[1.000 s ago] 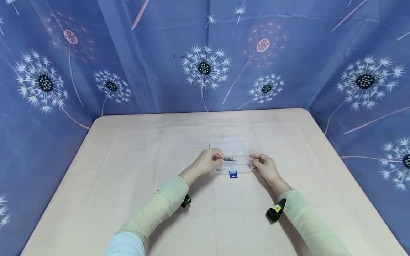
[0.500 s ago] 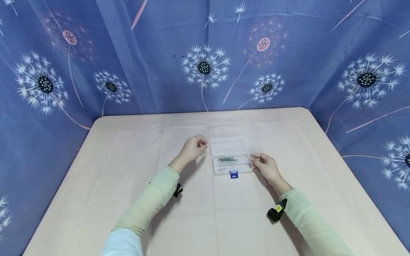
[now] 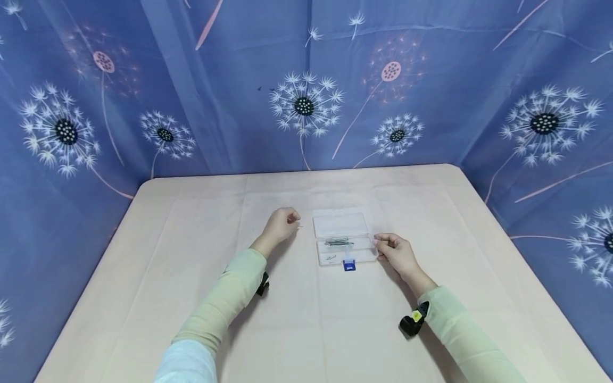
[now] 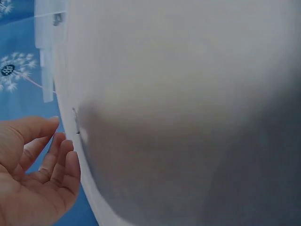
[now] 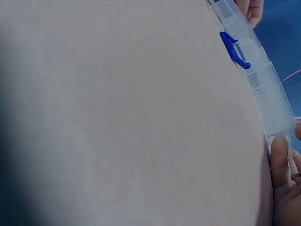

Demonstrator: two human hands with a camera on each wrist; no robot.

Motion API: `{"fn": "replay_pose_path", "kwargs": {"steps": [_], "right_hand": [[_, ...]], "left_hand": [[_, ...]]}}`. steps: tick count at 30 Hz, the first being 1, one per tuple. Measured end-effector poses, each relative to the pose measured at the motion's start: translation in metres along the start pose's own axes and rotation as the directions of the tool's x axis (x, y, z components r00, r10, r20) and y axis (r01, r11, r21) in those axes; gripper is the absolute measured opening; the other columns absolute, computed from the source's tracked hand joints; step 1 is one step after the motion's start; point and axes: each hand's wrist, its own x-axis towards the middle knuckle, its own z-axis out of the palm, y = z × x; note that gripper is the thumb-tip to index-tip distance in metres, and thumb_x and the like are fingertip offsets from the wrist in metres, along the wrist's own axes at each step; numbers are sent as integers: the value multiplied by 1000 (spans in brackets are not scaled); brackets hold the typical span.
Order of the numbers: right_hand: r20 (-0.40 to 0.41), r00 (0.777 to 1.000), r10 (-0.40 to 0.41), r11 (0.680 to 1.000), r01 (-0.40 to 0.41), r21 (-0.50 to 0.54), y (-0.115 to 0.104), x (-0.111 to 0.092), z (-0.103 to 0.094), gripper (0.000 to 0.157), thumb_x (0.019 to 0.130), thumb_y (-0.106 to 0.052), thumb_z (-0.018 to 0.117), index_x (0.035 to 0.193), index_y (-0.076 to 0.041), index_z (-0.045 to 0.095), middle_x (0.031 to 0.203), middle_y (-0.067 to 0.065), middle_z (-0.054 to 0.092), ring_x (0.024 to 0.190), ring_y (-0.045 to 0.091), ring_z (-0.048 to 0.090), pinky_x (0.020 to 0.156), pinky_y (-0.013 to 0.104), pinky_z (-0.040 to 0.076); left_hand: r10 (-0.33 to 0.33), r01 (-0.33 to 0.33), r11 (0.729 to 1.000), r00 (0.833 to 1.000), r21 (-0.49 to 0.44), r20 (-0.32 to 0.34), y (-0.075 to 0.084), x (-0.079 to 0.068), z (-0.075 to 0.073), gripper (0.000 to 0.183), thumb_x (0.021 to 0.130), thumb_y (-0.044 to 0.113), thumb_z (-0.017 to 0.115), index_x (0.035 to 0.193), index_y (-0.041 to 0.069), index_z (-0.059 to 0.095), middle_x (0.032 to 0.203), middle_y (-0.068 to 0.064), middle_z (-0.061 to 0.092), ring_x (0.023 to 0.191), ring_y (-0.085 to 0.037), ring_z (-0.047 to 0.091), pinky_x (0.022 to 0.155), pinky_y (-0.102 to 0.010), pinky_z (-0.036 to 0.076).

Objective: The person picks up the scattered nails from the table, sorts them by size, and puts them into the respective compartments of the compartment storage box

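A clear plastic compartment box (image 3: pixel 347 257) lies with its lid (image 3: pixel 340 223) folded back and a blue latch (image 3: pixel 349 265) at the front. Several long thin dark pieces (image 3: pixel 339 241) lie in its rear compartment, and small light bits (image 3: pixel 331 258) in the front left one. My right hand (image 3: pixel 398 256) grips the right end of the box, thumb on its near side in the right wrist view. Left of the box, my left hand (image 3: pixel 281 226) hovers with fingers loosely bent and tips apart. A small thin nail-like piece (image 4: pixel 75 121) lies on the table just beyond its fingertips.
A pale cloth covers the table (image 3: pixel 268 330). Blue dandelion-patterned curtains (image 3: pixel 230 96) hang behind it and at both sides. A black wrist camera (image 3: pixel 411 323) sits under the right sleeve, another (image 3: pixel 262 284) under the left.
My left hand has moved from over the box's rear compartment to the table at its left, beside the small thin piece. The right hand has stayed on the box's end.
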Motion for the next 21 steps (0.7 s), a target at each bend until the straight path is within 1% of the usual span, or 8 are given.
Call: {"fn": "replay_pose_path", "kwargs": {"steps": [2,6,10,13,18,21], "right_hand": [[0,1000,-1,1000,1,-1,0,0,0,34,94,-10,57,120,12,53,74,-6,55,64,1,53,59,16,52],[-3,1000,3,1000,-3,-7,-1,-1,-1,35,94,-10,57,120,12,53,75,-5,56,64,1,53,59,16,52],[-4,1000,7,1000,-7,-19,-2,-2,-1,35,94,-11,58,121,11,53,77,-4,57,65,2,54,59,16,52],[4,1000,7,1000,-6,-30,-2,-2,-1,36,94,-11,57,121,11,53,78,-5,58,65,1,55,60,16,52],[3,1000,9,999,-9,-33,-4,-2,0,35,94,-10,57,121,11,53,77,-5,57,65,1,55,59,16,52],[2,1000,8,999,-8,-37,-4,-1,1,35,94,-10,56,122,12,53,77,-5,57,65,1,55,59,16,52]], "left_hand": [[-10,10,1000,1000,6,8,-4,0,1,11,85,-3,61,95,-2,66,96,-14,67,92,-26,62,85,-35,52],[-1,0,1000,1000,15,16,-8,2,3,6,84,-2,63,89,-2,66,89,-14,67,85,-25,61,79,-34,52],[5,-5,999,1000,46,7,-12,2,4,3,85,-1,63,84,0,66,85,-12,66,80,-22,60,75,-32,51],[8,-8,996,1000,87,8,-12,2,4,7,86,0,62,80,1,65,82,-11,64,76,-20,56,73,-31,50],[11,-20,985,999,173,49,-9,3,4,13,89,1,60,77,1,63,80,-8,57,76,-19,49,73,-32,46],[-19,2,973,997,229,74,-6,3,5,14,93,3,56,81,1,63,86,-9,55,81,-19,50,73,-30,48]]}}
